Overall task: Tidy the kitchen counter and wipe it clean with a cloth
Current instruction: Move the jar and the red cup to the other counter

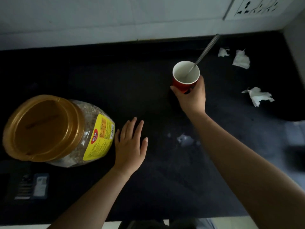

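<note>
The right hand (191,96) grips a red cup (185,76) standing on the dark surface (115,71), fingers (173,88) curled round its lower wall. The cup is white inside, and a metal spoon (206,50) leans in it with its handle pointing toward the tiled wall (99,19). The left hand (130,146) lies flat and spread on the surface, just beside a big plastic jar (57,129) with a gold lid (42,128) and a yellow label (99,138). Three torn bits of white tissue (241,59) lie to the right of the cup. A wall socket (257,7) sits at the top right.
</note>
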Action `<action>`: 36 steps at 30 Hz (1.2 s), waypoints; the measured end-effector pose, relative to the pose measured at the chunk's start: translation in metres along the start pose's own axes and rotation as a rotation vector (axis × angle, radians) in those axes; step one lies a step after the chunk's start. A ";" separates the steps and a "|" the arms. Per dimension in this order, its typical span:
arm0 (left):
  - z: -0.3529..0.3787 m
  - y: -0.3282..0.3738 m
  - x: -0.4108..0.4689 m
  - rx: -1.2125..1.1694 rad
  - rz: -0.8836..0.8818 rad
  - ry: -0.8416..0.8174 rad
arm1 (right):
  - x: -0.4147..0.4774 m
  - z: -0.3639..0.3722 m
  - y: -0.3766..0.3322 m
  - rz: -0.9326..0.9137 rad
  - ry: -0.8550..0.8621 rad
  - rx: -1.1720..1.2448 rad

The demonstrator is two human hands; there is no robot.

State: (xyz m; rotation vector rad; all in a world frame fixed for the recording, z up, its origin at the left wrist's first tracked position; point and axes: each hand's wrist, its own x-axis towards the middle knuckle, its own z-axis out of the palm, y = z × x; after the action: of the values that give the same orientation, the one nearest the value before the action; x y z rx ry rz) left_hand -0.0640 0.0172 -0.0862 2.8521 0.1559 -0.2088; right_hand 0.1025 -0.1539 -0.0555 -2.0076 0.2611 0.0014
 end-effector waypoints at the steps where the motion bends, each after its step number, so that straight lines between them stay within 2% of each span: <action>1: 0.000 0.000 0.000 0.002 -0.003 0.001 | 0.003 0.002 0.000 0.001 0.011 0.013; 8: -0.005 0.002 0.001 0.018 -0.009 -0.026 | -0.006 -0.005 -0.015 0.011 0.001 0.068; 15: -0.046 0.010 0.001 0.063 0.055 -0.103 | -0.080 -0.046 -0.023 -0.045 -0.164 0.134; 23: -0.140 0.036 -0.048 -0.221 0.128 0.097 | -0.135 -0.092 -0.042 -0.047 -0.391 0.132; 26: -0.181 0.036 -0.068 -0.236 0.178 0.205 | -0.145 -0.101 -0.055 -0.095 -0.460 0.137; 29: -0.213 0.028 -0.077 -0.160 0.200 0.396 | -0.154 -0.101 -0.067 -0.145 -0.471 0.144; 32: -0.228 0.011 -0.073 -0.029 0.069 0.533 | -0.161 -0.098 -0.072 -0.178 -0.474 0.151; 36: -0.224 -0.012 -0.064 -0.079 -0.144 0.531 | -0.170 -0.099 -0.074 -0.213 -0.515 0.116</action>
State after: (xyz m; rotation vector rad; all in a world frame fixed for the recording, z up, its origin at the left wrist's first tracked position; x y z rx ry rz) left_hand -0.0998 0.0861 0.1337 2.7495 0.4626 0.5196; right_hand -0.0610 -0.1807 0.0738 -1.8389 -0.2755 0.3557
